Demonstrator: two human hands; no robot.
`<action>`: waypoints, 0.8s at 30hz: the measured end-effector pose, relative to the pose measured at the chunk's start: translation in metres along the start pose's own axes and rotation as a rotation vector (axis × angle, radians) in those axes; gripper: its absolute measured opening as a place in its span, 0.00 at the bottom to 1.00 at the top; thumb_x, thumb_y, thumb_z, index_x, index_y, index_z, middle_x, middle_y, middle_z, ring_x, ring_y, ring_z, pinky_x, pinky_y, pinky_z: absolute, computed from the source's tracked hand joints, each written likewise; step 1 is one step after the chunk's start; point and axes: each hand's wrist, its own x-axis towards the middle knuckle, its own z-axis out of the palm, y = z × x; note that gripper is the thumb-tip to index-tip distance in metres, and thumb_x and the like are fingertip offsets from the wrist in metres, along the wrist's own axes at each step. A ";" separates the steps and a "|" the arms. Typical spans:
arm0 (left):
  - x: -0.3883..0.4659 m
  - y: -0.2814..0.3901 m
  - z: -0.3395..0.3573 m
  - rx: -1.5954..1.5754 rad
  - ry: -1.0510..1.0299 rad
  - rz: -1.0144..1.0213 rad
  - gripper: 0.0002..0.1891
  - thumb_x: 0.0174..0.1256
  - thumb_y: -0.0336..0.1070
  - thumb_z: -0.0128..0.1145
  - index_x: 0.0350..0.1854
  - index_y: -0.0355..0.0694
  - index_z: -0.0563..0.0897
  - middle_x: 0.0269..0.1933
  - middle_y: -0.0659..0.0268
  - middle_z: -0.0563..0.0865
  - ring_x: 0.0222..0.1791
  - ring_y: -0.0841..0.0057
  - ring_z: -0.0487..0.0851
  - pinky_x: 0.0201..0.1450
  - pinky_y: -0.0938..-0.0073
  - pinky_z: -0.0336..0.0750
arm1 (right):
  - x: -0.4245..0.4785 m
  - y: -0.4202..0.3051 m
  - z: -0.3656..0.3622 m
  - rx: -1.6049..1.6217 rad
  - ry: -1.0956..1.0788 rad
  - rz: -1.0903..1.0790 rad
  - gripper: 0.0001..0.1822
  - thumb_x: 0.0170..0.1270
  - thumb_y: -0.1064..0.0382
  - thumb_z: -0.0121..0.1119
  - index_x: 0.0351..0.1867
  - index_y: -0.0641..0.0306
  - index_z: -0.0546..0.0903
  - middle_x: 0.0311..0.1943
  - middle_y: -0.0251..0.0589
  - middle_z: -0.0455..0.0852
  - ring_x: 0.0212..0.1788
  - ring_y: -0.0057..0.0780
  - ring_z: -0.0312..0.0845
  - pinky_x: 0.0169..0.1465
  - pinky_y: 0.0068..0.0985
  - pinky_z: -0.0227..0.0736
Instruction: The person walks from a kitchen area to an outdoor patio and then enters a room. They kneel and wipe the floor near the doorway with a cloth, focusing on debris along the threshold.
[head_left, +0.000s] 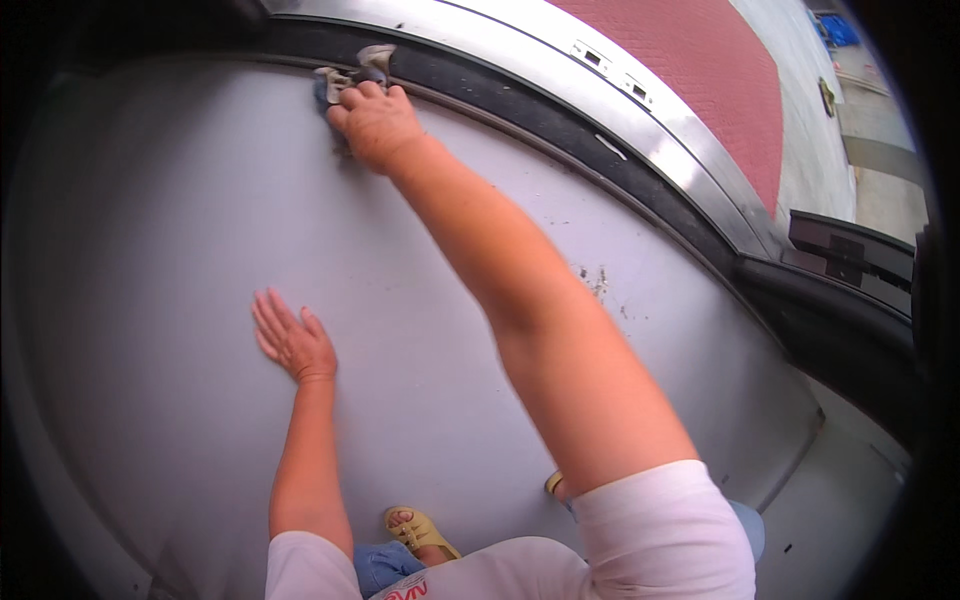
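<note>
My right hand (376, 124) reaches to the far edge of a smooth grey surface (420, 315), its fingers closed on a crumpled, dirty cloth (337, 84). The cloth lies against the dark strip (480, 82) that runs along that edge; part of it is hidden under the hand. Lower and to the left, my left hand (296, 345) rests palm down on the grey surface, fingers spread, holding nothing.
A shiny metal sill (675, 146) with small slots curves beyond the dark strip. Crumbs of dirt (596, 281) lie to the right of my right arm. Outside are red paving (697, 67) and paler ground. A yellow sandal (420, 531) shows below.
</note>
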 end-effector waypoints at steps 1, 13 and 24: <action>0.001 0.001 -0.002 0.002 0.001 0.001 0.30 0.68 0.43 0.42 0.72 0.44 0.54 0.74 0.62 0.53 0.74 0.66 0.48 0.72 0.55 0.41 | -0.007 0.004 0.005 -0.005 0.059 0.012 0.16 0.54 0.67 0.55 0.45 0.49 0.77 0.46 0.31 0.75 0.54 0.32 0.67 0.51 0.34 0.62; 0.004 0.003 0.001 0.008 0.046 0.055 0.28 0.71 0.45 0.39 0.71 0.43 0.55 0.74 0.62 0.53 0.74 0.66 0.49 0.71 0.55 0.41 | -0.143 0.080 -0.024 -0.077 0.023 0.258 0.15 0.55 0.67 0.53 0.46 0.53 0.74 0.46 0.34 0.76 0.52 0.35 0.71 0.46 0.35 0.66; 0.001 0.001 0.005 0.009 0.086 0.095 0.28 0.71 0.46 0.39 0.71 0.43 0.56 0.73 0.61 0.54 0.74 0.66 0.50 0.71 0.56 0.43 | -0.297 0.149 -0.031 -0.204 0.053 0.669 0.13 0.52 0.65 0.57 0.42 0.53 0.75 0.48 0.37 0.76 0.49 0.42 0.74 0.44 0.37 0.76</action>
